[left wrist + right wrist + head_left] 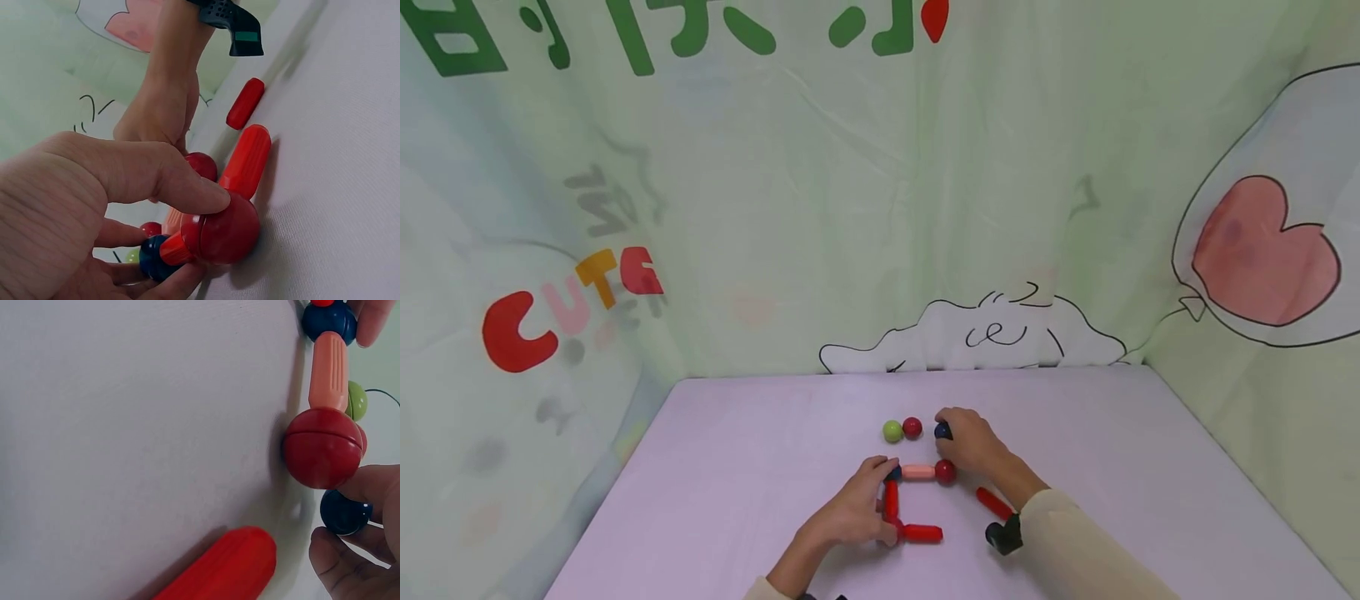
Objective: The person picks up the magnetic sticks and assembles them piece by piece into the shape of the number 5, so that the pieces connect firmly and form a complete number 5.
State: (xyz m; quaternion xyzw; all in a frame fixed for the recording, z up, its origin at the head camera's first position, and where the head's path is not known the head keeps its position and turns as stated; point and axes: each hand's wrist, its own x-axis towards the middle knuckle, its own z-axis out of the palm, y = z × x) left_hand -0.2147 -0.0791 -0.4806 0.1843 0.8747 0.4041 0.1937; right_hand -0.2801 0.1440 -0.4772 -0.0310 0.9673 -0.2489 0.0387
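Note:
My left hand (852, 510) holds a partly joined frame of balls and sticks on the table. Its thumb presses a red ball (232, 230), while its fingers lie around a dark blue ball (156, 257). A red stick (891, 500) joins these two balls. From the near ball a second red stick (923, 533) extends rightward. A pink stick (329, 370) links the blue ball to another red ball (322, 450). Just beyond that corner, my right hand (972, 443) pinches a loose dark blue ball (345, 512) between thumb and fingers.
A green ball (892, 431) and a red ball (912, 427) sit side by side behind the frame. One loose red stick (995, 503) lies under the right forearm. A printed cloth (880, 208) hangs behind the pale table (745, 450).

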